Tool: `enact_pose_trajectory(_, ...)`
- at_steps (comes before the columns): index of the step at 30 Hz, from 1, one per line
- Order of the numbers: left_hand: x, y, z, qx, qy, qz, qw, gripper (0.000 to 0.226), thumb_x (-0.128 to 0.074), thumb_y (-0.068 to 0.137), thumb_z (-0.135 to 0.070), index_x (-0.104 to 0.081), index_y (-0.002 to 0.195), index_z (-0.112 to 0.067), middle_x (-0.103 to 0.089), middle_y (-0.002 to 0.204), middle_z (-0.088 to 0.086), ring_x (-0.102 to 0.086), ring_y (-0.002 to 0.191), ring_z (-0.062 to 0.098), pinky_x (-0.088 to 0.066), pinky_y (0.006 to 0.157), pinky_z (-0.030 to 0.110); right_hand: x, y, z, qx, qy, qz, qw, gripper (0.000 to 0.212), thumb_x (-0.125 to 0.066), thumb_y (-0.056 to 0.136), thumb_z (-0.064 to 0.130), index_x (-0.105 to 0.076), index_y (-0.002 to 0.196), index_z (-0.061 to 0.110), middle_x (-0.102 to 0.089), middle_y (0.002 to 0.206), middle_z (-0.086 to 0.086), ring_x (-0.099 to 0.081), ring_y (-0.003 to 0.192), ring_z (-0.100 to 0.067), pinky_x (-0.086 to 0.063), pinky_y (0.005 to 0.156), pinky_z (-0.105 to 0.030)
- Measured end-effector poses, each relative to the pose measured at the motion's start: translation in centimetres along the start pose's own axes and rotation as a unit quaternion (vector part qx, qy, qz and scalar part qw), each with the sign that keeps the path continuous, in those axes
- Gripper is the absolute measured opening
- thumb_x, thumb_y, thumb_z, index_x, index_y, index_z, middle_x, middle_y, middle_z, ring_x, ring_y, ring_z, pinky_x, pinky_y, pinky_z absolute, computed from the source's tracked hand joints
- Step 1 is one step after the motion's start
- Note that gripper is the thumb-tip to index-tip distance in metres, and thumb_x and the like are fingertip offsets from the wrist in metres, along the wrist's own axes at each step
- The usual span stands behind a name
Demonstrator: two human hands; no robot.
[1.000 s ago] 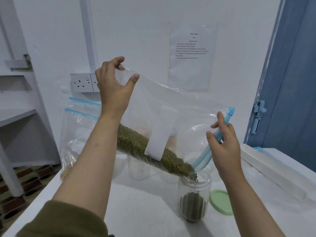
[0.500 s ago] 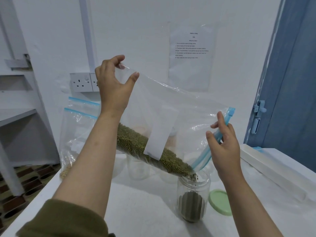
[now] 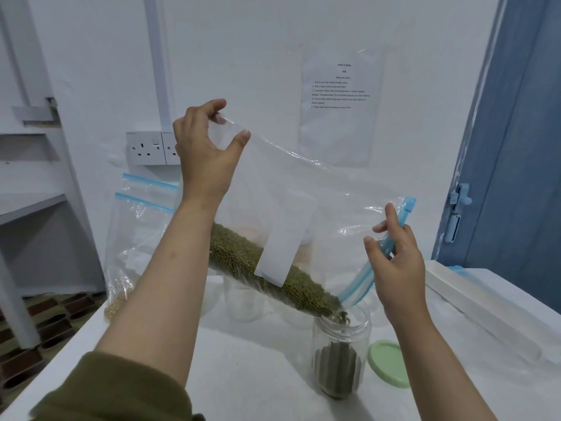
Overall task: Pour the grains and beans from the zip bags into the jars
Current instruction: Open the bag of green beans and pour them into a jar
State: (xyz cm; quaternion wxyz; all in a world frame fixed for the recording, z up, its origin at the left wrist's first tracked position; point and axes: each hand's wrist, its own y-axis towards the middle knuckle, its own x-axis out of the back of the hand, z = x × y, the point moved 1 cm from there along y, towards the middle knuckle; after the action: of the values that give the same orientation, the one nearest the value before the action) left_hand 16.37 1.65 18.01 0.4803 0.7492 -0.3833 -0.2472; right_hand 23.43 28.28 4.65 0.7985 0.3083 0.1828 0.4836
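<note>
A clear zip bag (image 3: 328, 208) with a white label hangs tilted over the table. Green mung beans (image 3: 243, 259) lie along its lower edge. My left hand (image 3: 203, 153) pinches the bag's raised bottom corner. My right hand (image 3: 394, 262) pinches the blue zip strip at the bag's open mouth. The mouth's lower corner sits over an open clear jar (image 3: 341, 354), and beans stream into it. The jar is partly filled with beans.
A pale green lid (image 3: 387, 361) lies right of the jar. Empty clear jars (image 3: 243, 302) stand behind the bag. More zip bags (image 3: 136, 232), one with pale grains, lean at the back left. A long white box (image 3: 485, 311) lies on the right.
The bag stays tilted and beans keep sliding down into the jar. The level in the jar has risen slightly. Both hands hold nearly the same places.
</note>
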Motion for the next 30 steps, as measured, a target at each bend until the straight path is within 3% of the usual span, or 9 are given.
enact_pose_trajectory(11,0.11,-0.05,-0.40,-0.003,0.005,0.006,1.000,0.049,-0.072,0.082,-0.035,-0.056,0.128,-0.025,-0.050,0.097,-0.021,-0.044,0.115,0.018,-0.040,0.101,0.047,0.05,-0.07,0.06,-0.001,0.004,0.000,1.000,0.054,-0.056,0.099,0.010,-0.038,0.142,0.039,-0.048,0.103,0.007,-0.049,0.095,0.004,-0.045,0.080,-0.009)
enact_pose_trajectory(30,0.28,-0.26,-0.13,0.007,0.007,0.009,1.000,0.049,-0.073,0.083,-0.037,-0.056,0.128,-0.026,-0.050,0.098,-0.022,-0.044,0.116,0.018,-0.040,0.101,0.047,-0.08,-0.03,-0.03,-0.006,0.002,0.000,1.000,0.056,-0.057,0.099,0.009,-0.041,0.148,0.029,-0.049,0.105,0.007,-0.049,0.094,0.003,-0.044,0.078,-0.008)
